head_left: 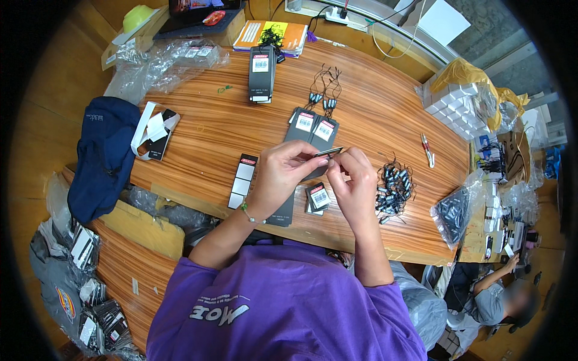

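Observation:
My left hand (282, 171) pinches a small dark card tag (328, 151), seen nearly edge-on, above the table. At the tag's right end my right hand (354, 183) is closed, thumb against fingers; what lies between them is too small to make out. Behind the hands lie long dark cards (310, 133) with white labels, partly covered by my fingers. Below, between my wrists, sits a short stack of small dark tags (318, 197) with a white label on top. A heap of black cords with small glossy fasteners (395, 188) lies to the right of my right hand.
A stack of long dark cards (261, 75) stands at the back. Two bunches of corded fasteners (323, 99) lie nearer. Left are a label strip (243, 180) and navy cloth bag (103, 157); right, a red-and-white pen (427, 150) and white boxes (454, 108). Another person (503, 301) sits far right.

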### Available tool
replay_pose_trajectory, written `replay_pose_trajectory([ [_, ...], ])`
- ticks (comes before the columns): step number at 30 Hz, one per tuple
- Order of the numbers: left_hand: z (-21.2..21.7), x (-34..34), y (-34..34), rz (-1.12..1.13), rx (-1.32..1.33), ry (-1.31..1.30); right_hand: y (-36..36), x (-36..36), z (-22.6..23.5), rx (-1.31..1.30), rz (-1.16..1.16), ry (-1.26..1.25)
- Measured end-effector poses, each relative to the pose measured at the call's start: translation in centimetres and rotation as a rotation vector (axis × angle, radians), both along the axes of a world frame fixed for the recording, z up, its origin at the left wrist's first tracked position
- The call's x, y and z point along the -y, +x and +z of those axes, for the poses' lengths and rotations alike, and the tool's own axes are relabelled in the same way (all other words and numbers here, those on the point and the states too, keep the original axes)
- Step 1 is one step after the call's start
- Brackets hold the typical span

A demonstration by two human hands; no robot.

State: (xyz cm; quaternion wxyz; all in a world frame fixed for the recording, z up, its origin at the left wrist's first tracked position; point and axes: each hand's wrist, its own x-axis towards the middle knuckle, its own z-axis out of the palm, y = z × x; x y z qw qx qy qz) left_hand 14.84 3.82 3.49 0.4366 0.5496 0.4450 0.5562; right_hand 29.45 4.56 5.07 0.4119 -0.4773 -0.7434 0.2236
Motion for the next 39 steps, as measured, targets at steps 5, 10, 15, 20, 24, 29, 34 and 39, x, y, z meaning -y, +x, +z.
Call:
replay_pose_trajectory([
  [5, 0.0, 0.0, -0.2, 0.012, -0.141, 0.071, 0.5, -0.5, -1.1, -0.269, 0.069, -0.247],
  [10, 0.0, -0.2, -0.4, -0.007, -0.325, 0.204, 0.3, -0.2, -3.4, -0.918, 0.134, -0.648],
  [15, 0.6, -0.1, -0.8, -0.059, -0.431, 0.233, 0.6, -0.2, -2.1, -0.280, 0.060, -0.224],
  [20, 1.2, -0.1, -0.8, -0.068, -0.393, 0.242, 1.3, -0.4, -1.5, -0.194, -0.119, 0.023],
  [24, 0.9, -0.2, -0.2, -0.082, -0.428, 0.336, 2.8, -1.5, -2.2, -0.368, 0.155, -0.214],
  [29, 1.2, -0.2, 0.1, -0.025, -0.609, 0.559, 3.4, -1.2, -1.1, -0.603, 0.288, -0.522],
  [34, 0.4, -0.4, 0.3, 0.015, -0.644, 0.667, 3.2, -1.1, -1.0, -0.668, 0.254, -0.516],
  [39, 0.5, -0.1, 0.1, 0.026, -0.650, 0.611, 3.9, -2.3, 0.5, -1.399, 0.340, -0.323],
])
